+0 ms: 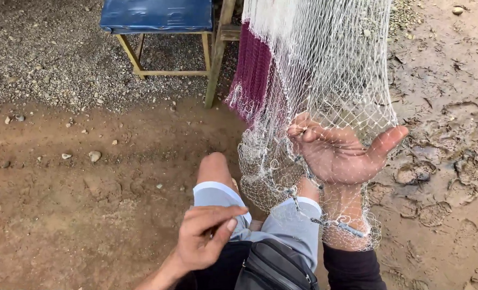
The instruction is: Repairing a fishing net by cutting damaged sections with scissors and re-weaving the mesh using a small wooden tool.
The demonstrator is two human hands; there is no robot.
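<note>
From the head camera we look down at a white fishing net (325, 70) that hangs from above and drapes over our right forearm, and we take this net as our landmark. Our right hand (338, 153) sits inside the lower folds of the net, palm turned up, fingers curled loosely inward around a bunch of mesh and the thumb stuck out to the side; the mesh lies over the wrist and the dark sleeve below it. Along the net's bottom edge a weighted chain line (325, 220) runs across our lap, just under that hand. Below and to the left of the net, our left hand (204, 239) hovers over our grey shorts (282, 223), thumb and forefinger pressed together in a pinch; whether a thread or needle sits in that pinch we cannot tell, since nothing shows clearly between the fingertips. A black pouch (274, 266) lies at our waist, beneath the net. Behind the net hangs a maroon net (252, 72) against a wooden post, and further left of it stands a blue-topped stool (158, 16) on gravel; wet mud lies to the net's right. We judge the step in hand to be mending or checking the mesh near the weighted edge, and it calls for the left pinch to come up to the mesh that the right hand holds taut.
</note>
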